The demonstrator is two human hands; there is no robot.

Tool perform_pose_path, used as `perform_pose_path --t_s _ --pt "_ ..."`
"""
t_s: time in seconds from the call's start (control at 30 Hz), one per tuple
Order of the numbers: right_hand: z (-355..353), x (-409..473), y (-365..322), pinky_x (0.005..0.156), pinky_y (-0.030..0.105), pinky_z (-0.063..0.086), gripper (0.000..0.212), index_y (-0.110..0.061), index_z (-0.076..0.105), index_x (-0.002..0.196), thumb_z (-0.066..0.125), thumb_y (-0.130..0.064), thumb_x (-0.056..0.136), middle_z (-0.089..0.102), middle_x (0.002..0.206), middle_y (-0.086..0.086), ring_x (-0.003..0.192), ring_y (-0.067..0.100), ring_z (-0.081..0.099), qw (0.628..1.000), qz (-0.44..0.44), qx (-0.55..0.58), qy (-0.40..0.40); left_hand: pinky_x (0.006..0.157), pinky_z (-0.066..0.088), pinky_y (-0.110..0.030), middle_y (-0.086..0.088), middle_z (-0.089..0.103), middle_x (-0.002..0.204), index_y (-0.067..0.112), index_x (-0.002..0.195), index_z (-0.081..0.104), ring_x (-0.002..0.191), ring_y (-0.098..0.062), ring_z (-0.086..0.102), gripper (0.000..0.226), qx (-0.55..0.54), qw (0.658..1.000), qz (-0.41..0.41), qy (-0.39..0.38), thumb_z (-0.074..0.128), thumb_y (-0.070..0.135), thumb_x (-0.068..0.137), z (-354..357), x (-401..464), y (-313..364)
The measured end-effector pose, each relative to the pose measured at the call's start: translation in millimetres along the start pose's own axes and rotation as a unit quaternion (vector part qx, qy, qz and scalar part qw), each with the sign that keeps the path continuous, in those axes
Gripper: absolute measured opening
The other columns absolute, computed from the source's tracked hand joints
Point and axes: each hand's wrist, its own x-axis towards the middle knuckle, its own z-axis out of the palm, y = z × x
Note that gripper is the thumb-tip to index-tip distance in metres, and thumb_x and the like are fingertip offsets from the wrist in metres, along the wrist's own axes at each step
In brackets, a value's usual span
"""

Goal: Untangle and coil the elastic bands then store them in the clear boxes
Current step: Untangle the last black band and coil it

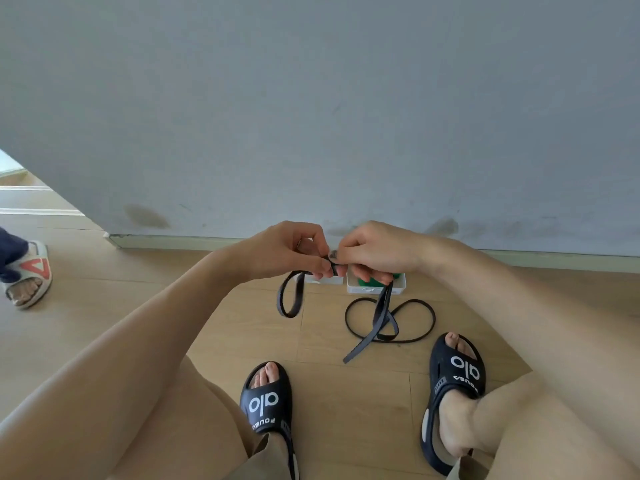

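My left hand [291, 251] and my right hand [374, 252] meet in front of me, and both pinch a dark flat elastic band [381, 317] between them. One loop of the band hangs under the left hand. Its longer part drops from the right hand to the wooden floor. A second, thin black band [420, 327] lies in loose loops on the floor below. Behind my hands stand two clear boxes side by side; the right box [375, 289] holds something green, and the left box [327, 280] is mostly hidden.
A grey wall [346, 116] with a pale skirting board rises just behind the boxes. My two feet in black slides [266, 400] rest on the floor near the bands. Another person's foot in a white sandal [29, 275] stands at far left.
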Motion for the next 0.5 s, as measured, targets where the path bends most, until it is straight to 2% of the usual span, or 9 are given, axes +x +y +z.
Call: perform_pose_path --t_s 0.1,0.2,0.33,0.43,0.5 --pt "-7.0 -2.5 0.9 0.049 0.026 0.037 0.033 -0.002 0.071 0.091 0.056 -0.027 0.105 0.043 0.049 -0.003 0.039 0.012 0.035 0.999 -0.012 0.050 -0.001 0.096 0.049 -0.032 0.001 0.079 0.103 0.017 0.107 0.063 0.101 -0.019 0.072 0.018 0.017 1.000 -0.022 0.007 0.075 0.019 0.093 -1.2 -1.3 -4.3" --pt "-19.4 -6.0 3.8 0.043 0.024 0.029 0.034 0.005 0.070 0.098 0.052 -0.022 0.107 0.031 0.051 -0.003 0.041 0.012 0.026 0.993 -0.001 0.117 0.021 0.091 0.053 -0.031 0.005 0.078 0.106 0.017 0.106 0.058 0.100 -0.012 0.074 0.026 0.028 0.999 -0.038 0.021 0.076 0.009 0.088 -6.9 -4.1 -14.1" --pt "-30.8 -7.5 11.7 0.044 0.026 0.025 0.033 0.008 0.069 0.103 0.052 -0.020 0.106 0.024 0.052 -0.003 0.043 0.013 0.021 0.985 0.022 0.161 0.060 0.077 0.051 -0.024 0.012 0.077 0.104 0.017 0.097 0.060 0.094 -0.007 0.074 0.018 0.074 0.995 -0.045 0.055 0.069 0.005 0.088 -12.9 -5.2 -23.6" --pt "-37.3 -6.9 16.9 0.046 0.027 0.023 0.031 0.005 0.070 0.100 0.052 -0.020 0.105 0.021 0.055 -0.002 0.045 0.014 0.018 0.982 0.039 0.168 0.083 0.084 0.054 -0.026 0.007 0.077 0.103 0.012 0.098 0.062 0.091 -0.012 0.077 0.008 0.051 0.993 -0.045 0.096 0.067 0.008 0.093 -14.1 -5.7 -29.1" --pt "-40.5 -7.1 20.6 0.046 0.027 0.022 0.031 0.004 0.070 0.100 0.052 -0.020 0.104 0.020 0.055 -0.002 0.046 0.015 0.017 0.980 0.048 0.171 0.092 0.081 0.053 -0.027 0.006 0.075 0.106 0.015 0.099 0.061 0.088 -0.012 0.078 0.010 0.050 0.988 -0.040 0.141 0.070 0.014 0.095 -17.2 -5.8 -31.5"
